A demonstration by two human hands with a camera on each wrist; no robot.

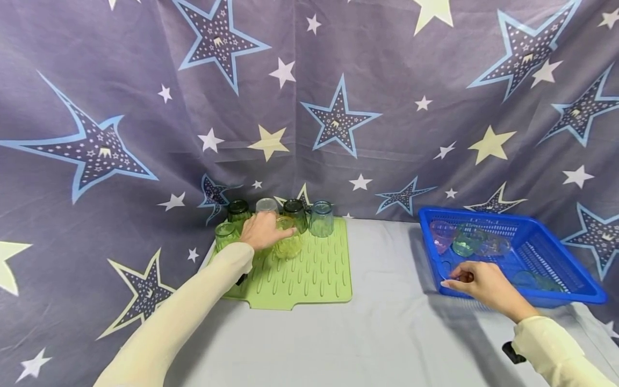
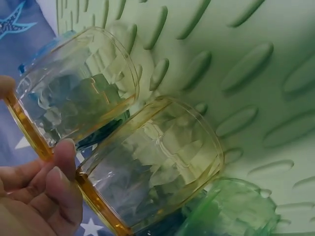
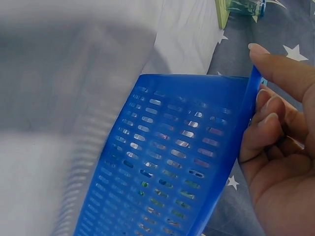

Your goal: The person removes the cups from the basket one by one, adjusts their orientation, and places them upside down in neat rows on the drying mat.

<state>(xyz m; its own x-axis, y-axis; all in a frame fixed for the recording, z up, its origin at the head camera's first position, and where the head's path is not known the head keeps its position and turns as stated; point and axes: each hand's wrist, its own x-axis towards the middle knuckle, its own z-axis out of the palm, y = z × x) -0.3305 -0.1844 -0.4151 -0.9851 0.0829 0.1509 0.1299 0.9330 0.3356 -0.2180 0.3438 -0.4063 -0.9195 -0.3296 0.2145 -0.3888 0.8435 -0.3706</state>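
My left hand (image 1: 263, 231) is over the green drying mat (image 1: 314, 274). It pinches the base of an upside-down yellow glass (image 1: 288, 247) between thumb and fingers. In the left wrist view, a second yellow glass (image 2: 157, 167) stands close beside the held one (image 2: 83, 83), and my fingers lie near its base. A green glass (image 1: 225, 235) is left of the hand. On the right, my right hand (image 1: 483, 282) grips the near left rim of a blue plastic basket (image 3: 167, 147), with thumb and curled fingers on opposite sides of the rim.
Behind the left hand stand dark glasses (image 1: 238, 210), a clear glass (image 1: 266, 205) and a blue glass (image 1: 321, 219). Inside the basket lie a pink glass (image 1: 442, 235), a green-tinted glass (image 1: 468, 240) and other clear ones. A star-patterned cloth (image 1: 338, 107) hangs behind the white-covered table (image 1: 377, 333).
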